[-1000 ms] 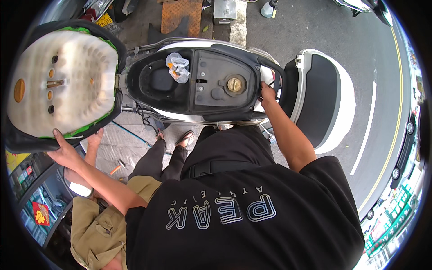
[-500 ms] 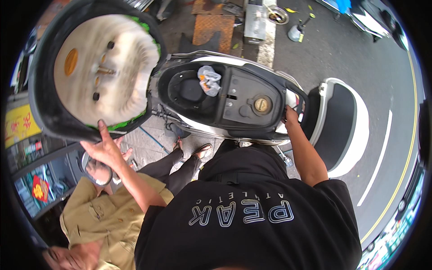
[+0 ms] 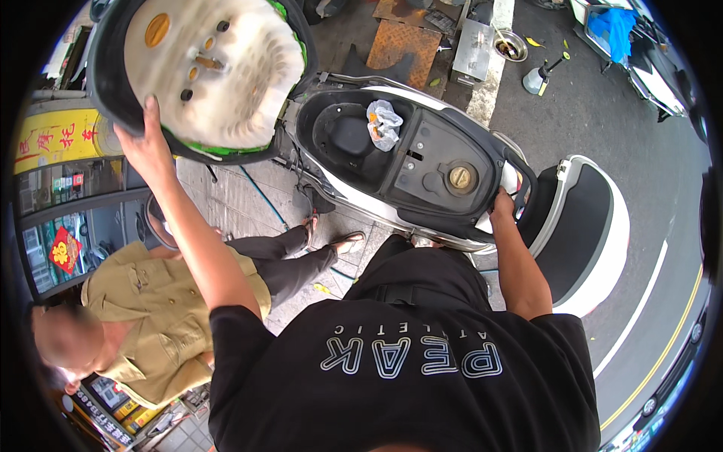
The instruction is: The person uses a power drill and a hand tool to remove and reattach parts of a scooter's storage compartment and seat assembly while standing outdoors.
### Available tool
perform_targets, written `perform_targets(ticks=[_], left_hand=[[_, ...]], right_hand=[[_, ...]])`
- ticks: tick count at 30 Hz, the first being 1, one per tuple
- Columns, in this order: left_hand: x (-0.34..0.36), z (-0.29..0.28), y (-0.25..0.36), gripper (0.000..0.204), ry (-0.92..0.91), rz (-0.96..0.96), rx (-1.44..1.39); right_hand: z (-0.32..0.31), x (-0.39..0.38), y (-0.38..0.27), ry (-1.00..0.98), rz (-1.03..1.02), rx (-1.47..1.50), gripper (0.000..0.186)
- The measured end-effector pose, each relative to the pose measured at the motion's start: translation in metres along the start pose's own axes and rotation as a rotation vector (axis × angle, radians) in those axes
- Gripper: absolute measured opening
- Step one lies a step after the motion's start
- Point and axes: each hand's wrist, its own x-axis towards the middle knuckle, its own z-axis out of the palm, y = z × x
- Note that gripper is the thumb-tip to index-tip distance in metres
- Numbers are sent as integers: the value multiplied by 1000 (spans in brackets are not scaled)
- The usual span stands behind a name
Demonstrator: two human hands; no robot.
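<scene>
My left hand (image 3: 147, 151) grips the edge of the raised scooter seat (image 3: 248, 83), whose pale underside faces me. The seat is tipped forward at upper left. My right hand (image 3: 501, 205) is closed at the scooter's rear rail (image 3: 526, 177), its fingertips partly hidden. Between my hands lies the open under-seat compartment (image 3: 335, 132) of the white-and-black scooter, with a crumpled plastic bag (image 3: 384, 124) in it and a brass-coloured fuel cap (image 3: 461, 178) in the rear panel. A white top box with a dark pad (image 3: 584, 226) sits behind, right of my right hand.
A co-worker in khaki (image 3: 158, 324) stands at lower left beside a shopfront (image 3: 45, 203). A hose (image 3: 263, 196) crosses the pavement. Beyond the scooter are a rusty plate (image 3: 407, 45), metal box (image 3: 472, 53), bowl (image 3: 510, 47) and spray bottle (image 3: 536, 79). A parked scooter (image 3: 651, 83) borders the road.
My left hand has risen with the seat, now higher and further right in view. The scooter appears shifted right and angled. The co-worker leans further into view at lower left.
</scene>
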Motion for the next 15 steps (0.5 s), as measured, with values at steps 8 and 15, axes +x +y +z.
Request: perform_targets(ticks=[8, 15], left_hand=[[-91, -6, 64, 56, -101, 167, -73], [-136, -25, 94, 50, -66, 254, 186]], right_hand=[[-10, 39, 13, 72, -108, -62, 47], [11, 17, 3, 143, -120, -189, 47]])
